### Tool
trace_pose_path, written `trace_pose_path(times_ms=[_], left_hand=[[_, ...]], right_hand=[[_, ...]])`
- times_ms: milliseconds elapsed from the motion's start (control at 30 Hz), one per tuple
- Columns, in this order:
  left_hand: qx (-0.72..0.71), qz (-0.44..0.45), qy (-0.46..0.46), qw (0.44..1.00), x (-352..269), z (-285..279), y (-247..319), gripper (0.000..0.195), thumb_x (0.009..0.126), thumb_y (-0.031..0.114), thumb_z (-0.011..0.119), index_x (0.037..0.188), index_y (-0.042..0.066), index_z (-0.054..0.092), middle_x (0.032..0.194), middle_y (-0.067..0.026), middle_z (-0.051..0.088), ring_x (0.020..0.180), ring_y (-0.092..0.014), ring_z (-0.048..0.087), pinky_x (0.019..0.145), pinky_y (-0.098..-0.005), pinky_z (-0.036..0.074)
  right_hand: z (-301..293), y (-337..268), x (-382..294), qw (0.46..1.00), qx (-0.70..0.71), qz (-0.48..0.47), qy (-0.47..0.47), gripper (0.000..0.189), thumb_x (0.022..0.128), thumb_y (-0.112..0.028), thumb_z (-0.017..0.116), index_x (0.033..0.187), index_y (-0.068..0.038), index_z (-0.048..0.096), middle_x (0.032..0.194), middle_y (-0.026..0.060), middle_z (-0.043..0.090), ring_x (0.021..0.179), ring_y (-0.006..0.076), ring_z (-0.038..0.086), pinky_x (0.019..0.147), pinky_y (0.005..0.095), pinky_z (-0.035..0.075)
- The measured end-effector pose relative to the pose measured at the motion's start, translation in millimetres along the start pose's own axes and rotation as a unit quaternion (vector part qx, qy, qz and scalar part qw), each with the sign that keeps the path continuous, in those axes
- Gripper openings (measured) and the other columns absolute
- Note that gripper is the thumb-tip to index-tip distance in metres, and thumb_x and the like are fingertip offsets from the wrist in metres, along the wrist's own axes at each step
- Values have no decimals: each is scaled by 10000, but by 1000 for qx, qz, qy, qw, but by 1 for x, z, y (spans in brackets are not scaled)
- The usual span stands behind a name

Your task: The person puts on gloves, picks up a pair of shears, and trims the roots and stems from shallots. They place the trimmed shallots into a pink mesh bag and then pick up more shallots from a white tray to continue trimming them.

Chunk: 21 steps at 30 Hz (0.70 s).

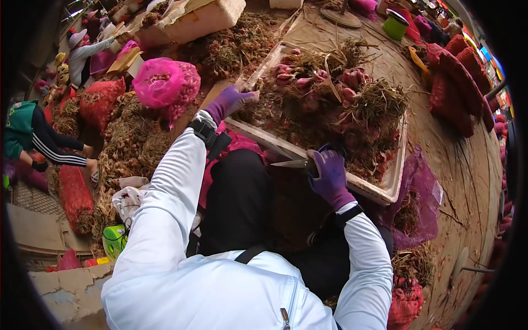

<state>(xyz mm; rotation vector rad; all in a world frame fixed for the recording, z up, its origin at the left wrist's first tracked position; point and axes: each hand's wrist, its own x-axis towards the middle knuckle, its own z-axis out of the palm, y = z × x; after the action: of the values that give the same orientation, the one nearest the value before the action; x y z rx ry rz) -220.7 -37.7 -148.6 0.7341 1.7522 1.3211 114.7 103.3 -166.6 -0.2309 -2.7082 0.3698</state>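
A shallow white foam box (394, 192) lies tilted before me, holding pink shallots (305, 82) with dried stalks and loose skins. My left hand (233, 102), in a purple glove, is closed over the box's left rim; part of its grip is hidden. In my right hand (332, 177), also gloved in purple, is a pair of scissors (291, 163). Their blades point left, above the box's near rim, and look slightly parted. A clump of dried stalks and roots (377, 101) sits on the right side of the heap.
Heaped shallots (128, 140) and a pink net sack (185, 88) lie left. A purple net bag (416, 206) touches the box's right side. Red sacks (453, 90) stand farther right. Another foam box (202, 22) is at the back. Two people (45, 128) (84, 53) bend at left.
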Motion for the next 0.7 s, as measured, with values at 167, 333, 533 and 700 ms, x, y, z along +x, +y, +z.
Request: trace_pose_path(times_ms=[167, 333, 533, 700], left_hand=[[175, 5, 38, 984, -19, 16, -3, 330, 868, 309, 659, 1027, 21, 635, 875, 16, 611, 801, -45, 532, 734, -216, 434], [178, -42, 76, 980, -51, 18, 12, 400, 842, 375, 667, 1065, 45, 629, 889, 28, 605, 786, -52, 524, 712, -232, 432], [311, 71, 25, 947, -53, 33, 66, 494, 791, 410, 676, 993, -38, 617, 835, -104, 625, 760, -136, 571, 723, -295, 456], [326, 89, -172, 925, -56, 103, 98, 470, 773, 372, 674, 1033, -15, 618, 937, -119, 651, 872, -153, 596, 812, -302, 457]], right_hand=[[-9, 4, -10, 1000, 15, 4, -8, 392, 715, -236, 657, 1081, -146, 550, 915, 98, 569, 926, 301, 526, 786, 426, 399], [-20, -3, -4, 999, 51, -13, -12, 355, 727, -201, 652, 1063, -127, 560, 891, 107, 574, 899, 308, 541, 789, 422, 406], [-39, -4, 29, 986, 139, 27, 89, 374, 695, -111, 684, 1049, -103, 562, 799, 97, 592, 767, 305, 581, 697, 401, 448], [-55, 3, 37, 965, 160, 98, 183, 424, 687, -131, 724, 1073, -85, 556, 809, 108, 598, 728, 308, 589, 652, 388, 468]])
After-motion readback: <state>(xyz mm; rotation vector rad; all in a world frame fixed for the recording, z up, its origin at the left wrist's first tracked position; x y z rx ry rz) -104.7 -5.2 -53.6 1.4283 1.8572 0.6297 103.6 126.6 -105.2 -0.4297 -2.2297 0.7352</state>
